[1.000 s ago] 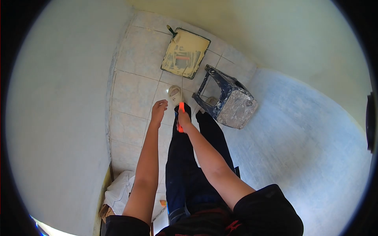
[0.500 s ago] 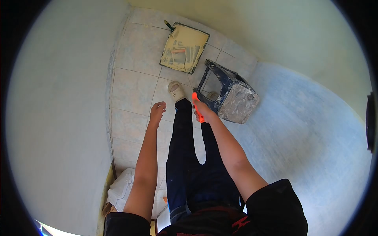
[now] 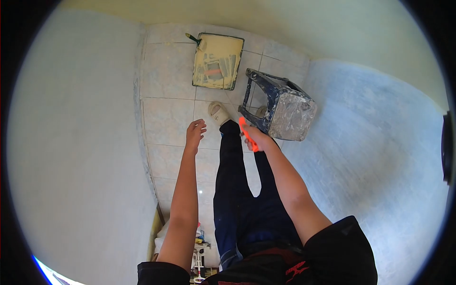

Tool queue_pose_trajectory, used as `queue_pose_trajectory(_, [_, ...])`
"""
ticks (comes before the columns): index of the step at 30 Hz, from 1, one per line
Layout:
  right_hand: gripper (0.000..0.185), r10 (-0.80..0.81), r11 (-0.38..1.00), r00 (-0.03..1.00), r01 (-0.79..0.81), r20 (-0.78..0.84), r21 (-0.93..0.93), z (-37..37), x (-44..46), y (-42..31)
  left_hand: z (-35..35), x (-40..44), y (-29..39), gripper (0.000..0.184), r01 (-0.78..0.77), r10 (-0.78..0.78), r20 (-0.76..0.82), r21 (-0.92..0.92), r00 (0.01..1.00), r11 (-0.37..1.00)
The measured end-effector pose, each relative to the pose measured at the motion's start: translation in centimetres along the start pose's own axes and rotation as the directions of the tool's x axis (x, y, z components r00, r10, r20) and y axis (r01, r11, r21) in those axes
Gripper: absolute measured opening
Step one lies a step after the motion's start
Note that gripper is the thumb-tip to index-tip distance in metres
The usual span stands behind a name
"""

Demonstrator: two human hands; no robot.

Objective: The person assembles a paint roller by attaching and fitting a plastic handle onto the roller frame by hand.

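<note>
My right hand is wrapped round the orange handle of a paint roller. Its thin wire frame runs toward the paint tray, where the head seems to lie in the cream paint; that end is hard to make out. A brush with a dark green handle rests on the tray's far left corner. Away from everything, my left hand hangs over the floor tiles, fingers apart and loosely curled, holding nothing.
Right of the tray, a paint-spattered dark blue stool lies on its side, close to my right hand. Walls rise on the left, right and far side. A white rack with small items stands near the bottom.
The view has turned, so tray and floor appear shifted. My right hand still grips the roller and shows slightly lower and farther right. My left hand remains apart from everything.
</note>
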State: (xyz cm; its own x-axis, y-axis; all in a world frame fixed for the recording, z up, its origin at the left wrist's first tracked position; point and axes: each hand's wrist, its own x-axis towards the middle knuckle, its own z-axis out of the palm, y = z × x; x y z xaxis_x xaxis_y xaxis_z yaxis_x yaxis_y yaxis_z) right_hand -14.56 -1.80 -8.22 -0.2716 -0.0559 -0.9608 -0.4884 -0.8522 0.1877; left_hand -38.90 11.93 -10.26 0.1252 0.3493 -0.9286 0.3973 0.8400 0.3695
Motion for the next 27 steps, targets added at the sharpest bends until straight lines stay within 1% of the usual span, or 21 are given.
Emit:
queue_pose_trajectory(1, [0.049,0.042,0.999,0.999,-0.042,-0.012,-0.011,-0.2,-0.6,1.3,0.1,-0.1,0.4,0.046,-0.007,0.007,0.010,0.018,1.000,1.000])
queue_pose_trajectory(2, [0.049,0.038,0.999,0.999,-0.038,-0.010,-0.005,-0.3,-1.0,1.8,0.3,-0.2,0.8,0.046,-0.017,0.017,0.019,0.034,1.000,0.999])
queue_pose_trajectory(4, [0.049,0.022,0.998,1.000,-0.022,-0.001,-0.057,-0.5,-1.2,2.0,0.7,-0.4,1.6,0.044,-0.035,0.034,0.017,0.060,0.999,0.998])
queue_pose_trajectory(5, [0.049,0.017,0.998,1.000,-0.017,0.002,-0.055,-0.8,-0.7,0.7,0.8,-0.4,1.9,0.043,-0.048,0.047,0.011,0.079,0.999,0.996])
queue_pose_trajectory(6, [0.049,-0.020,0.999,1.000,0.021,0.018,-0.042,-1.3,0.1,-1.2,0.8,-0.4,1.9,0.043,-0.045,0.044,0.011,0.085,0.999,0.995])
queue_pose_trajectory(7, [0.049,-0.055,0.998,0.998,0.056,0.034,-0.026,-1.7,0.6,-2.4,0.7,-0.3,1.9,0.044,-0.062,0.058,0.030,0.131,0.998,0.989])
queue_pose_trajectory(8, [0.049,-0.056,0.998,0.998,0.056,0.036,-0.021,-1.4,0.7,-3.0,0.6,0.0,2.0,0.045,-0.084,0.076,0.049,0.175,0.996,0.981])
queue_pose_trajectory(9, [0.048,-0.079,0.996,0.997,0.079,0.004,-0.041,-0.9,0.8,-3.6,0.5,0.3,2.1,0.045,-0.084,0.076,0.050,0.180,0.996,0.980])
queue_pose_trajectory(10, [0.048,-0.099,0.993,0.995,0.098,-0.029,-0.060,-0.6,0.6,-3.7,0.5,0.4,2.1,0.045,-0.082,0.075,0.043,0.193,0.996,0.978])
queue_pose_trajectory(11, [0.049,-0.167,0.982,0.986,0.165,-0.010,-0.094,-0.7,1.1,-1.8,0.7,0.5,2.0,0.046,-0.081,0.075,0.037,0.204,0.997,0.976])
queue_pose_trajectory(12, [0.049,-0.170,0.981,0.985,0.168,-0.013,-0.093,-0.6,0.6,0.0,1.0,0.8,2.1,0.046,-0.084,0.077,0.041,0.204,0.996,0.975])
queue_pose_trajectory(14, [0.050,-0.024,0.998,0.999,0.021,-0.049,-0.053,0.0,-0.5,3.1,1.3,0.9,2.6,0.045,-0.066,0.058,0.048,0.194,0.997,0.979])
queue_pose_trajectory(15, [0.050,-0.022,0.998,0.999,0.019,-0.046,-0.055,0.1,-0.5,3.3,1.5,0.8,2.9,0.045,-0.064,0.057,0.044,0.194,0.997,0.979])
queue_pose_trajectory(17, [0.050,-0.039,0.992,0.995,0.028,-0.093,-0.124,0.2,-0.2,3.4,2.1,0.8,3.6,0.044,-0.085,0.078,0.049,0.171,0.996,0.982])
queue_pose_trajectory(18, [0.050,-0.035,0.992,0.995,0.024,-0.088,-0.123,0.1,0.4,2.0,2.0,1.1,3.7,0.044,-0.081,0.074,0.046,0.174,0.996,0.981])
queue_pose_trajectory(20, [0.053,-0.079,0.996,0.997,0.078,0.023,0.032,-0.2,1.8,-1.8,2.4,1.7,3.8,0.044,-0.114,0.107,0.063,0.120,0.992,0.986])
queue_pose_trajectory(21, [0.053,-0.086,0.995,0.996,0.086,0.017,0.043,0.3,1.7,-2.2,2.6,1.9,4.0,0.044,-0.120,0.111,0.075,0.126,0.991,0.985])
queue_pose_trajectory(23, [0.053,-0.101,0.994,0.995,0.101,-0.018,0.044,1.0,1.1,-3.2,3.0,2.0,4.3,0.045,-0.033,0.030,0.030,0.089,0.999,0.995])
queue_pose_trajectory(24, [0.053,-0.109,0.993,0.994,0.110,-0.026,0.047,0.7,1.0,-2.0,2.9,2.4,4.1,0.045,-0.041,0.037,0.041,0.088,0.998,0.995])
queue_pose_trajectory(26, [0.048,-0.052,0.999,0.999,0.052,0.004,0.010,1.0,0.3,2.2,2.8,2.9,3.5,0.042,0.012,-0.013,0.019,0.086,1.000,0.996])
queue_pose_trajectory(27, [0.048,-0.056,0.998,0.998,0.056,0.001,0.007,1.2,-0.4,2.9,2.8,3.0,3.3,0.042,0.007,-0.009,0.021,0.082,1.000,0.997])
